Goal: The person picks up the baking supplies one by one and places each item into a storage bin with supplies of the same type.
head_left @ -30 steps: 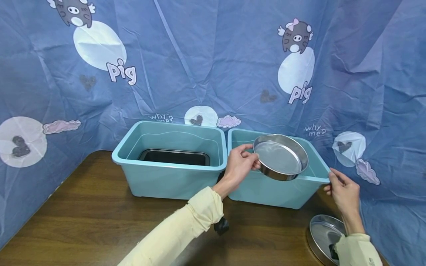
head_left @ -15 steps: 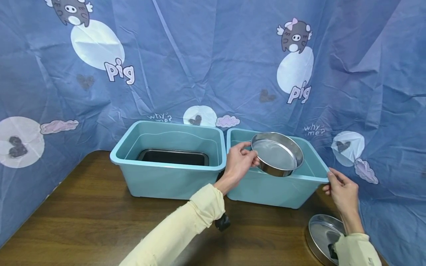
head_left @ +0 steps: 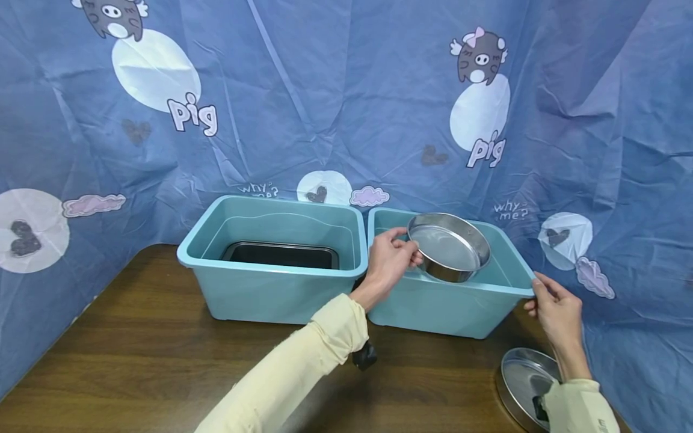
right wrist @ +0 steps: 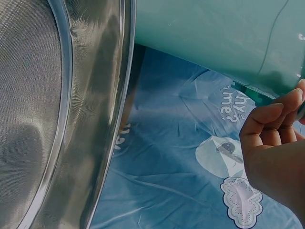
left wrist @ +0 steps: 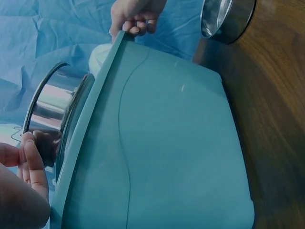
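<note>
"Steel sieve (head_left: 446,245) is what I have up on my screen: round, shallow, with a bright wall and a thin rim."

"How does its bottom look from your end?"

"Pale grey and flat, with a shiny ring round it. From the head view the weave is too small for me to make out."

"And where is it?"

"Over the opening of the right tub (head_left: 433,308), near the front rim, tilted so that I look down into it. My left wrist view gives me the outer wall, polished enough to carry blurred reflections. Whether it touches the tub, I cannot tell."

"Which hand has it?"

"The left hand (head_left: 388,263). Thumb and fingers pinch it at its left edge."

"What about the right hand (head_left: 557,313)?"

"It grips the rim at the tub's front right corner, fingers curled there."

"Anything close by?"

"I see a second sieve (head_left: 524,374) on the wooden tabletop (head_left: 151,367), partly covered by the right sleeve (head_left: 579,406). In my right wrist view it looms large, its fine mesh inside a plain metal band."

"And further left?"

"Left tub (head_left: 271,294), the same blue-green, just beside the other, with a dark tray (head_left: 281,257) inside. Behind both hangs a blue cloth (head_left: 325,108) printed with pigs."
</note>
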A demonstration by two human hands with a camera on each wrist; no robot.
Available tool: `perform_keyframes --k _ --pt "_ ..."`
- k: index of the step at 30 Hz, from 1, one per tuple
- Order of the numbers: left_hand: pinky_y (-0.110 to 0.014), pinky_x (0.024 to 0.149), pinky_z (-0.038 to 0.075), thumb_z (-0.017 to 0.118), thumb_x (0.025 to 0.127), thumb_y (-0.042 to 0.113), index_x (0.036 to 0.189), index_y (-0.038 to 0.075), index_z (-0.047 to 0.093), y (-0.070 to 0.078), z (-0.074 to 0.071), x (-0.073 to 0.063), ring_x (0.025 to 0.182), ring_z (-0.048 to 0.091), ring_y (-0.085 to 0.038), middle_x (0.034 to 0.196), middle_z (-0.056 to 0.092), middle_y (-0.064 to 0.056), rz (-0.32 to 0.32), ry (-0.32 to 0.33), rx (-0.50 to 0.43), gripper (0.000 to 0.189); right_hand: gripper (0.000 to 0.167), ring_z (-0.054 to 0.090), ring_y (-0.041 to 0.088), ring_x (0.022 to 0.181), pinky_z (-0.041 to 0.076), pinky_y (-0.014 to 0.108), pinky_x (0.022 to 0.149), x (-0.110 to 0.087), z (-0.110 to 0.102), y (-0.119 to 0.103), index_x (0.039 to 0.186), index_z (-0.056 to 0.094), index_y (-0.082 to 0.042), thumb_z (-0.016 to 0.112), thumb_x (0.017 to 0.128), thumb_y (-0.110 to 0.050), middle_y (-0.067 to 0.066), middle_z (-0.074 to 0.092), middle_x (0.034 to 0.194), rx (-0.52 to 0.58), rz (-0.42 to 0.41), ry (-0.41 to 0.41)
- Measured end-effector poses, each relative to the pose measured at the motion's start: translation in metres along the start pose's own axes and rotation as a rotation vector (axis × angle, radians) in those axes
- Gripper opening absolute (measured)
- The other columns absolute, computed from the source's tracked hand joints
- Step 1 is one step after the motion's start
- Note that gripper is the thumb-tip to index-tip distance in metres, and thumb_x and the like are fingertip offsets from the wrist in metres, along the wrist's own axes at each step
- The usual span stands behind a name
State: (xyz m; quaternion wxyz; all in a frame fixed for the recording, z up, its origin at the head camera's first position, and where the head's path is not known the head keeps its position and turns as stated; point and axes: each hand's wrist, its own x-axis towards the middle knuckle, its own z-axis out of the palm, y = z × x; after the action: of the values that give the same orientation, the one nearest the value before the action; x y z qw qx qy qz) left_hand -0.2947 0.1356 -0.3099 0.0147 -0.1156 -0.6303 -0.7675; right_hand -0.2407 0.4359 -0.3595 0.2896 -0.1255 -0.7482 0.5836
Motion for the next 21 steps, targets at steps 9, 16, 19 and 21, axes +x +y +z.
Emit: perform_keyframes --k 9,16,19,21 --pt "-0.026 0.07 0.059 0.061 0.098 0.0 0.143 -0.007 0.054 0.001 0.0 0.007 0.063 0.067 -0.009 0.076 0.073 -0.01 -0.001 0.01 0.043 0.046 0.037 0.054 0.002 0.043 0.044 0.014 0.043 0.0 0.0 0.001 0.133 0.057 0.013 0.057 0.105 -0.011 -0.007 0.061 0.055 -0.024 -0.03 0.013" --pt "-0.025 0.07 0.059 0.061 0.099 0.0 0.145 -0.006 0.052 0.0 0.003 0.009 0.064 0.067 -0.008 0.079 0.074 -0.009 -0.022 0.002 0.053 0.048 0.04 0.054 0.001 0.043 0.044 0.014 0.043 0.001 -0.002 0.003 0.137 0.055 0.016 0.055 0.106 -0.011 -0.01 0.06 0.055 -0.059 -0.047 -0.009" --pt "-0.024 0.067 0.058 0.06 0.099 -0.001 0.146 -0.006 0.051 0.0 0.004 0.01 0.063 0.066 -0.007 0.079 0.074 -0.009 -0.025 0.009 0.058 0.049 0.04 0.054 0.001 0.043 0.045 0.014 0.044 0.001 -0.001 0.003 0.138 0.056 0.014 0.053 0.107 -0.011 -0.009 0.061 0.055 -0.096 -0.057 -0.011" --pt "-0.026 0.067 0.059 0.06 0.099 -0.002 0.147 -0.006 0.051 0.0 0.004 0.011 0.062 0.065 -0.007 0.079 0.073 -0.009 -0.028 0.013 0.061 0.049 0.04 0.054 0.0 0.043 0.045 0.015 0.044 0.001 -0.002 0.003 0.137 0.056 0.014 0.053 0.107 -0.012 -0.008 0.061 0.055 -0.111 -0.06 -0.012"
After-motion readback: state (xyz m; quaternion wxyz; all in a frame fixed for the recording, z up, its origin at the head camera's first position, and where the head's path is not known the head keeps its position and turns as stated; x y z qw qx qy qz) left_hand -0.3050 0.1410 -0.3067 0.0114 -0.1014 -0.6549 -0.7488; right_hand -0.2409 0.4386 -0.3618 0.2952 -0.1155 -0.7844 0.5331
